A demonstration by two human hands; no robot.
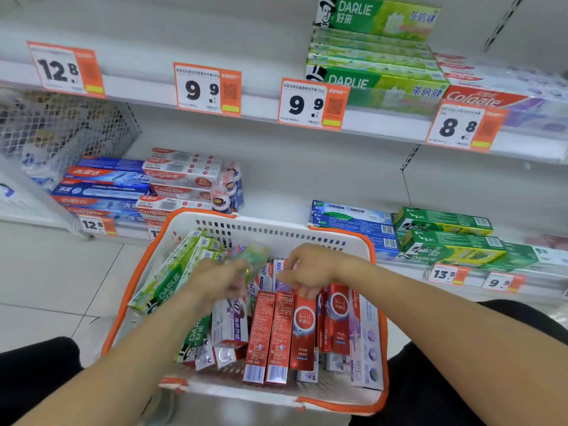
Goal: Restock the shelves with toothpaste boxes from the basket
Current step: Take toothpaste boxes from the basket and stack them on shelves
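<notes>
Both hands are down in the basket (367,238) right now. Left hand (221,279) is curled round a green box (253,256), though it's motion-blurred so the exact grip is fuzzy. Right hand (310,269) is pinching the top of a red box (302,330) standing in the row of reds.

I'd say pull each box straight up so it doesn't drag its neighbours over, since the reds are packed tight side by side. Green ones look like they belong with the Darlie stack (448,238) on the lower shelf, right side.

Room-wise: the lower shelf (276,192) has a big bare gap in the middle just behind the basket. Watch the far rim when lifting, and the 9.9 tag (312,104) hanging off the upper shelf edge above.
</notes>
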